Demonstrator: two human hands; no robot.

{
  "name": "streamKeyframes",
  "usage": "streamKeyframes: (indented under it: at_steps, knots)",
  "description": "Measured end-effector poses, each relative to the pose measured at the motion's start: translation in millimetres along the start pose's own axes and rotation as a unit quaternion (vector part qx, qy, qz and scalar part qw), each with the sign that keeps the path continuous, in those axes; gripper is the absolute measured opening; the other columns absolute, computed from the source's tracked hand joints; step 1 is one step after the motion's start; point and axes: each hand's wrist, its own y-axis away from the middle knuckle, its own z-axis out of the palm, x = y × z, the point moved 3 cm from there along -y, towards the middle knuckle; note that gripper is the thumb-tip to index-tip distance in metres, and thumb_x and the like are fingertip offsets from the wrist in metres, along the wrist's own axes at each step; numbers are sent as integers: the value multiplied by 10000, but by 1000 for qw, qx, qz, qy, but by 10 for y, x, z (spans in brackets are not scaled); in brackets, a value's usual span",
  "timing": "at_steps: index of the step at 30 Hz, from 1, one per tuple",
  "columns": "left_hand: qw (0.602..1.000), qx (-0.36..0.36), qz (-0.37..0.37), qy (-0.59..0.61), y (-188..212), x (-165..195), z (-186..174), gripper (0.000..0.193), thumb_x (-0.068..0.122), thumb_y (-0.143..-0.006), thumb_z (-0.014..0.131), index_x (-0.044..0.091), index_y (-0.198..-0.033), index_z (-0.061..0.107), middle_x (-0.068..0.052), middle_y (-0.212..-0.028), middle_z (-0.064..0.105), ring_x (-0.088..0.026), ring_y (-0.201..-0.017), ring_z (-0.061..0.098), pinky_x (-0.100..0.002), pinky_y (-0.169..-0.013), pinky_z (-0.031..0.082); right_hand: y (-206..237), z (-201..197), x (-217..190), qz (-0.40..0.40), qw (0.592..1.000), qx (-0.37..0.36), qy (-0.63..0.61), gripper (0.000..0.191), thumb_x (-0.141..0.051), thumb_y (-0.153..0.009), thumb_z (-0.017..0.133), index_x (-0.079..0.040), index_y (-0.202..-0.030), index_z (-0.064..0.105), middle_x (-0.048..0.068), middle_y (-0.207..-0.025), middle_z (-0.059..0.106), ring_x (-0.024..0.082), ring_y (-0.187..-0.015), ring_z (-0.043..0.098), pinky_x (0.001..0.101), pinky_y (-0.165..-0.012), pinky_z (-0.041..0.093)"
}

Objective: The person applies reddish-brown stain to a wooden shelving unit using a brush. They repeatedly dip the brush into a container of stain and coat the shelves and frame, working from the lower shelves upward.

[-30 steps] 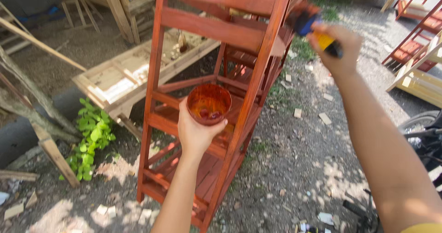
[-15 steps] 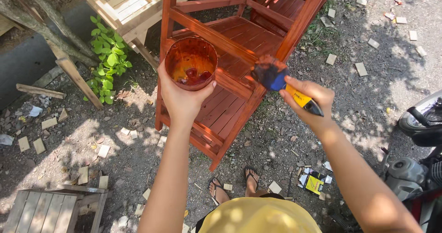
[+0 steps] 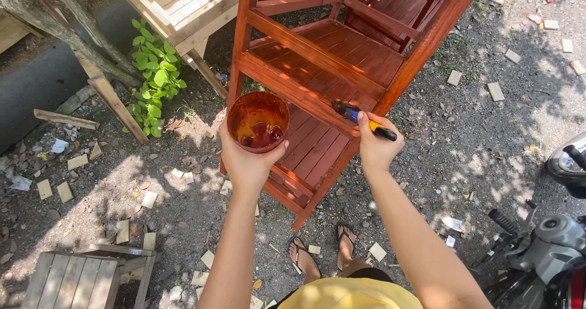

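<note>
left hand (image 3: 247,162) is wrapped around a stain-smeared cup (image 3: 258,121), gripped from below, dark red stain pooled in the bottom. right hand (image 3: 375,147) is closed on a paintbrush (image 3: 360,117) with a blue ferrule and yellow-black handle; bristles are laid against the front edge of the lower slatted shelf of the red-brown wooden rack (image 3: 329,65).

change: half a second ago the brush was held off the wood, just beside the cup; now it is set down on the shelf edge near the right upright. the cup is carried lower and closer in. judged as stain being laid on after loading.

outward: an unstained pale wood frame (image 3: 183,4) is seen at the top left, a green plant (image 3: 152,77) beside it, wood offcuts (image 3: 495,91) scattered over the dirt, a motorbike (image 3: 549,248) at the right edge, sandalled feet (image 3: 323,254) below.
</note>
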Motion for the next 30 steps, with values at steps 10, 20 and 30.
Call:
streamKeyframes:
  at_steps: [10,20,30]
  knots:
    - [999,-9,-18,-31,-9,-139,-155,972,134,-607,970,48,-1412,432,-144,-1343,630,-264,-1244,660,-381,-1044,572,-49,324,-41,7,998,62,31,212,-115,-948,790,80,-974,712,123,-807,727,153,-644,727,275,-564,617]
    - [1000,-22,12,17,0,-208,-52,975,119,-624,971,35,-1431,429,-157,-1370,600,-280,-1287,631,-403,-1086,557,-69,54,-96,200,937,250,-138,226,-127,-919,743,-45,-798,570,119,-639,653,175,-432,621,308,-422,567]
    - [999,-34,12,38,26,-157,151,1037,128,-625,961,29,-1479,381,-157,-1384,608,-278,-1293,648,-389,-1084,569,-107,-29,-141,68,991,114,24,306,-203,-984,749,-3,-838,570,107,-689,654,180,-516,691,293,-442,581]
